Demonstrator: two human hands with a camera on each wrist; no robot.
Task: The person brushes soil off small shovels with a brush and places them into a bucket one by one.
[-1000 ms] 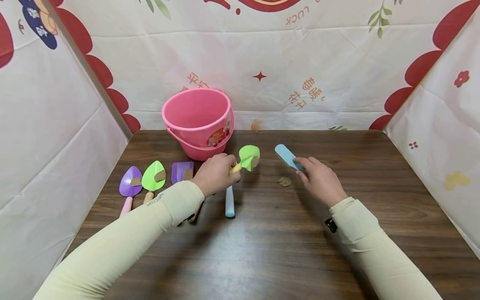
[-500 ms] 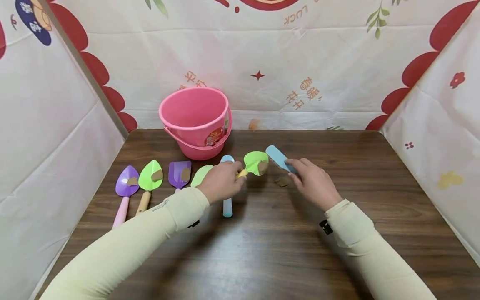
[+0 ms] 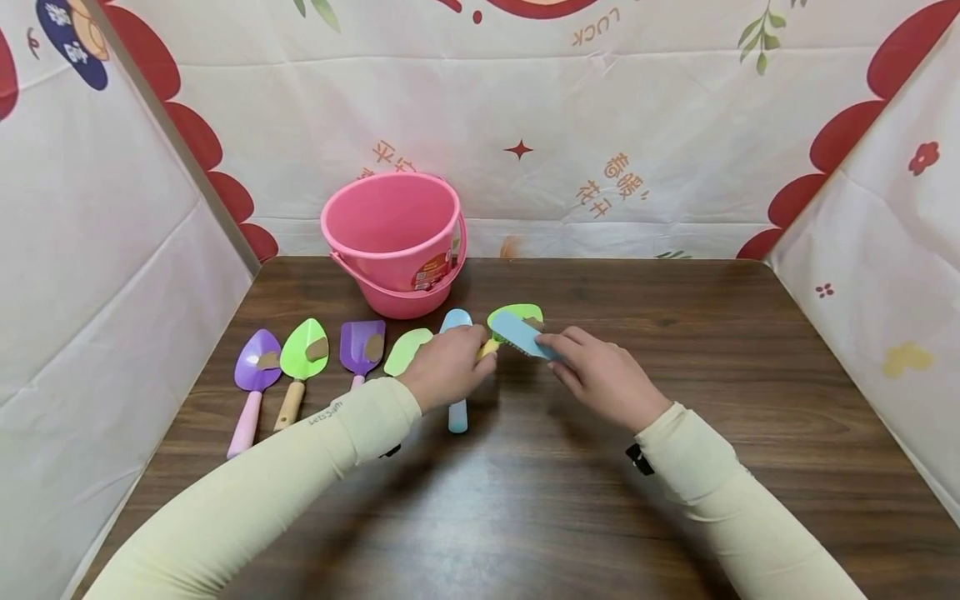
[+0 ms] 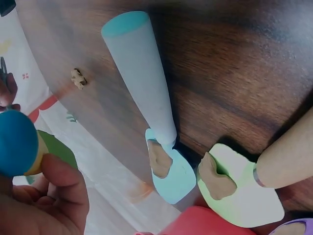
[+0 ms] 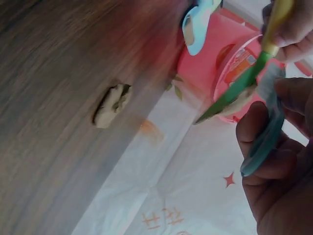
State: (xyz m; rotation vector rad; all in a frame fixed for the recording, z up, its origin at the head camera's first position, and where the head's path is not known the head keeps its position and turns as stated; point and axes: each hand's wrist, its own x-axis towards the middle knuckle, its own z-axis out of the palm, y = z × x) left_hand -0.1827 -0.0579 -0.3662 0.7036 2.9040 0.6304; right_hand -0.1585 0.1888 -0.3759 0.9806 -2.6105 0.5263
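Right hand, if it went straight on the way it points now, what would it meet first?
Likely the green shovel in the left hand, with the brush leading. Brush and shovel overlap in the head view, but whether they touch is unclear.

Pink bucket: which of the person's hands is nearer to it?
Left. The left hand is in front of the pink bucket, slightly to its right; the right hand is farther off, toward the bucket's front right.

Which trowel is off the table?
The yellow-handled green trowel, gripped by the left hand; the other visible trowels all lie on the table.
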